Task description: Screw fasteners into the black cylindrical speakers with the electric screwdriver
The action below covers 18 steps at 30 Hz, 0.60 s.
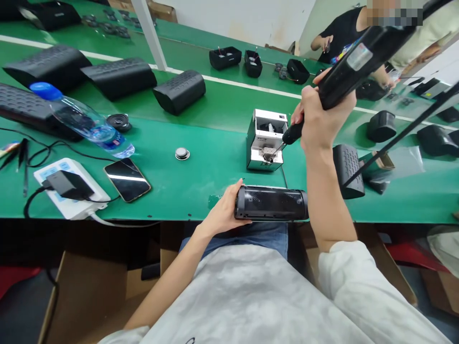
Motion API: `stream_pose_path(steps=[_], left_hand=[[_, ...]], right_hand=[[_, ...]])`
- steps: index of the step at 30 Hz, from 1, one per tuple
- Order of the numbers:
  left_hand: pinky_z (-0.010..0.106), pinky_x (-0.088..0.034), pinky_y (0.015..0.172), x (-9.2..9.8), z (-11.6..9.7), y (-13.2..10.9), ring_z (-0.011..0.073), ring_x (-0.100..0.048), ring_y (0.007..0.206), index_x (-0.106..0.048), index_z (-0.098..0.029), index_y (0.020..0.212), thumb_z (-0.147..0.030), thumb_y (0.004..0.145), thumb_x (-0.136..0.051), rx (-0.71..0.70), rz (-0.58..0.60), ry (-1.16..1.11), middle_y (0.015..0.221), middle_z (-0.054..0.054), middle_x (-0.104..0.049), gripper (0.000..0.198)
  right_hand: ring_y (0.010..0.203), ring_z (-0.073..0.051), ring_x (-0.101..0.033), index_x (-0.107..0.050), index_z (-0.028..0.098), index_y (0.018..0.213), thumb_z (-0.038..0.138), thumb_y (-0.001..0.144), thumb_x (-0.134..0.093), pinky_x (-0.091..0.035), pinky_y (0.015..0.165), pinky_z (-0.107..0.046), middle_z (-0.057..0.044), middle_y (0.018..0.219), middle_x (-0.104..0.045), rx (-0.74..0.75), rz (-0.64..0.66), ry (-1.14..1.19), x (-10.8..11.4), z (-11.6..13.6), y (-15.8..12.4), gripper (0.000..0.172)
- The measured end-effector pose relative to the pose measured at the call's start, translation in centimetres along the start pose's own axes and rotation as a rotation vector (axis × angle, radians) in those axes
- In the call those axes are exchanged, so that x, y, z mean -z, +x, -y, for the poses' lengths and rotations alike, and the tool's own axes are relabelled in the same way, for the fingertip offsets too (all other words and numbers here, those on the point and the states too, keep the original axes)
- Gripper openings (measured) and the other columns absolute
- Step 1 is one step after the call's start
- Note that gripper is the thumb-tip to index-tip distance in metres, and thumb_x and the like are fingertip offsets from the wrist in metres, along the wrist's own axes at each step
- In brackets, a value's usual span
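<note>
My right hand [324, 117] is wrapped round a black electric screwdriver [353, 64], which slants down to the left. Its bit reaches the front outlet of a small white and black screw feeder [267, 138]; whether a screw sits on the tip is too small to tell. At the table's front edge lies a long black speaker [270, 203] with a glossy face. My left hand [227, 205] grips the speaker's left end, thumb on top and fingers below. A small round silver-rimmed part [182, 153] rests on the green table left of the feeder.
To the left are a water bottle [93, 124], a phone [127, 179] and a white power strip [71, 188] with cables. Black speaker housings [179, 91] stand behind. A dark rod [401, 136] slants across the right side. Another person [340, 36] is across the bench.
</note>
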<state>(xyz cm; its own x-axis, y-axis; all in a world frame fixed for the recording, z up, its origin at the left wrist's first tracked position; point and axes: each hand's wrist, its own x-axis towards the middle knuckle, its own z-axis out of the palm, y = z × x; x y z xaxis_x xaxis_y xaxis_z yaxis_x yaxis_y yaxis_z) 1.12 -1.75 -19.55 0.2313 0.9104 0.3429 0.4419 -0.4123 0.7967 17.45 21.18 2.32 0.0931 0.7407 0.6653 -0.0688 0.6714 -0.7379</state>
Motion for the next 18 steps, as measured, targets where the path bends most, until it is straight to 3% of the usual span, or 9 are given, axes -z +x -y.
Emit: stream_pose_path(steps=[4,8,11,14,18], left_hand=[[0.069,-0.047,0.133,0.2,0.0,0.1,0.0475,-0.050,0.164,0.005,-0.036,0.185,-0.029,0.080,-0.106,0.023,0.012,0.003,0.176,0.024,-0.043,0.154],[0.069,-0.046,0.133,0.4,0.0,0.1,0.0461,-0.051,0.163,0.007,-0.035,0.185,-0.031,0.082,-0.105,0.009,0.019,0.005,0.174,0.024,-0.044,0.153],[0.069,-0.047,0.133,0.4,0.0,0.2,0.0453,-0.053,0.161,0.008,-0.034,0.185,-0.035,0.084,-0.104,-0.006,0.023,0.000,0.174,0.024,-0.044,0.150],[0.069,-0.047,0.132,0.4,0.1,0.2,0.0448,-0.055,0.159,0.007,-0.034,0.186,-0.041,0.086,-0.102,-0.005,0.012,0.001,0.173,0.024,-0.045,0.147],[0.067,-0.047,0.132,0.1,0.7,0.1,0.0453,-0.054,0.160,0.003,-0.034,0.186,-0.053,0.083,-0.104,0.001,-0.001,-0.018,0.172,0.023,-0.046,0.149]], right_hand=[[0.052,-0.011,-0.027,-0.043,0.032,0.098,0.088,0.072,-0.081,-0.029,0.046,-0.037,0.011,0.072,-0.049,-0.021,0.015,-0.048,-0.2,-0.3,0.0,0.072],[0.047,-0.011,-0.036,-0.047,0.033,0.097,0.057,0.080,-0.074,-0.034,0.043,-0.039,0.010,0.074,-0.050,0.015,0.048,-0.021,0.1,0.2,-0.2,0.040],[0.043,-0.011,-0.037,-0.047,0.034,0.091,0.054,0.075,-0.070,-0.035,0.039,-0.037,0.012,0.063,-0.040,0.008,0.075,0.003,0.7,1.0,-0.6,0.034],[0.041,-0.011,-0.037,-0.052,0.034,0.091,0.050,0.074,-0.068,-0.031,0.036,-0.036,0.013,0.059,-0.037,0.039,0.039,0.056,1.9,3.7,-1.6,0.029],[0.040,-0.012,-0.033,-0.057,0.032,0.089,0.043,0.068,-0.068,-0.021,0.036,-0.035,0.010,0.058,-0.033,0.096,-0.115,0.204,4.9,10.7,-4.4,0.027]])
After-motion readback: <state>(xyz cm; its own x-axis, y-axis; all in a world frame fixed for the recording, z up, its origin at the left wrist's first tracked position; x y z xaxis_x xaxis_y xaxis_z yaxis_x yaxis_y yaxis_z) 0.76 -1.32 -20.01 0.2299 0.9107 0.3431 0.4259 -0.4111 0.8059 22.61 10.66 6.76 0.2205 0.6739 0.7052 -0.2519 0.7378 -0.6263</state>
